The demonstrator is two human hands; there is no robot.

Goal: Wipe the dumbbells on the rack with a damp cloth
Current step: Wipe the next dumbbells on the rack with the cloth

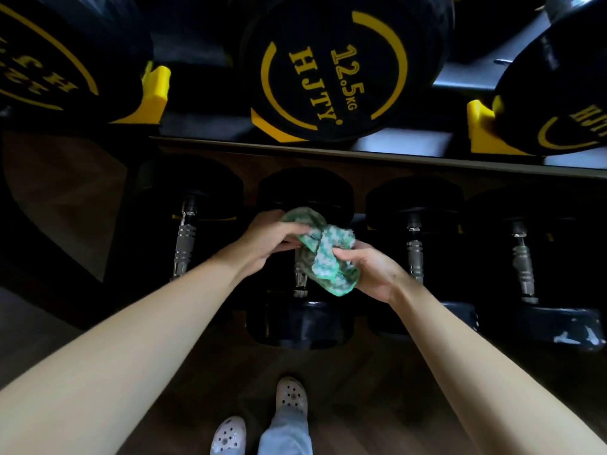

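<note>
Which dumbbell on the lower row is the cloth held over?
The second dumbbell from the left: its handle is half hidden under the green cloth that the left hand and right hand hold. The other three show bare handles.

cloth (323,254) grn/wht mottled | dumbbells (323,70) blk, ylw print | clogs (290,394) wht

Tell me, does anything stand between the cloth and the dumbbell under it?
Nothing visible does. The left hand and right hand hold the cloth directly over the handle of the dumbbell; no other thing lies between.
</note>
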